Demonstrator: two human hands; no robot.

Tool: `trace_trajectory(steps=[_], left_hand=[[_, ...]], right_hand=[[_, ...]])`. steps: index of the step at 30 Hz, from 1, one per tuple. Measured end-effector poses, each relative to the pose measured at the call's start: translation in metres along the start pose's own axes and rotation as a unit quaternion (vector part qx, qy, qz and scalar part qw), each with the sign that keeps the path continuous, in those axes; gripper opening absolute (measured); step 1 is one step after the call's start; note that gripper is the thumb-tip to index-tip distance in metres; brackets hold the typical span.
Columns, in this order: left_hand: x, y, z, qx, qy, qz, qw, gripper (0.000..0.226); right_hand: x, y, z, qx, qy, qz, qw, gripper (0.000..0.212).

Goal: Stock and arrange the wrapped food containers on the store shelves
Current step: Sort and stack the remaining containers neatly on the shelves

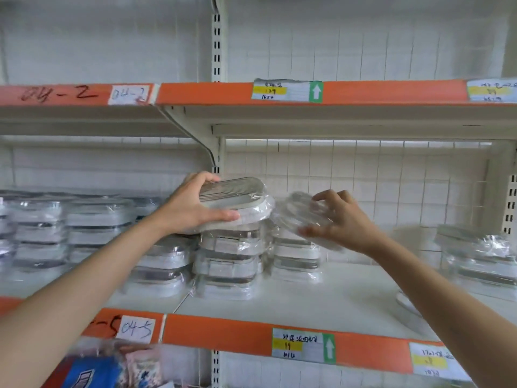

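Both bare arms reach up from the lower corners of the frame to the middle shelf [321, 298]. At centre frame the left hand [193, 204] grips a wrapped container [237, 201] with a ridged metal lid, fingers curled over its far edge and thumb along the near side; it sits tilted on top of the stack [232, 261] of similar wrapped containers. Just right of it, the right hand [340, 219] holds a second container [300, 212], blurred, in clear film, fingers bent over the top and thumb under it, above a shorter stack [296, 259]. More stacks [70, 231] fill the shelf toward the left edge, and another pile [475, 259] stands well apart at the right. Orange shelf edges carry paper labels [303, 347] with green arrows.
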State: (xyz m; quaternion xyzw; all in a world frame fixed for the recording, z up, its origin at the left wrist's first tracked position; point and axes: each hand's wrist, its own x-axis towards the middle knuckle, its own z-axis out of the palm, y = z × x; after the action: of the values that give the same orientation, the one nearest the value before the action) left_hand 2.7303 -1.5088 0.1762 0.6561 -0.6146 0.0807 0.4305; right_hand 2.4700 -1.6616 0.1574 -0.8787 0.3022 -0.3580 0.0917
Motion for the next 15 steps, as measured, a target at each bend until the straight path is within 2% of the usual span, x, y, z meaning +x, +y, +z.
trace_trajectory(steps=[5, 10, 13, 15], left_hand=[[-0.033, -0.059, -0.067, 0.059, 0.022, -0.083, 0.995, 0.094], [-0.074, -0.116, -0.116, 0.122, 0.039, -0.149, 0.980, 0.086], [-0.096, -0.140, -0.136, 0.154, 0.024, -0.173, 0.972, 0.091], [-0.108, -0.150, -0.145, 0.155, 0.021, -0.184, 0.970, 0.097]], right_hand=[[0.017, -0.065, 0.028, -0.039, 0.002, -0.114, 0.993, 0.078], [0.040, -0.134, 0.072, -0.167, -0.001, -0.232, 0.958, 0.081], [0.056, -0.163, 0.100, -0.247, -0.001, -0.258, 0.934, 0.079], [0.067, -0.178, 0.115, -0.261, -0.016, -0.255, 0.931, 0.079]])
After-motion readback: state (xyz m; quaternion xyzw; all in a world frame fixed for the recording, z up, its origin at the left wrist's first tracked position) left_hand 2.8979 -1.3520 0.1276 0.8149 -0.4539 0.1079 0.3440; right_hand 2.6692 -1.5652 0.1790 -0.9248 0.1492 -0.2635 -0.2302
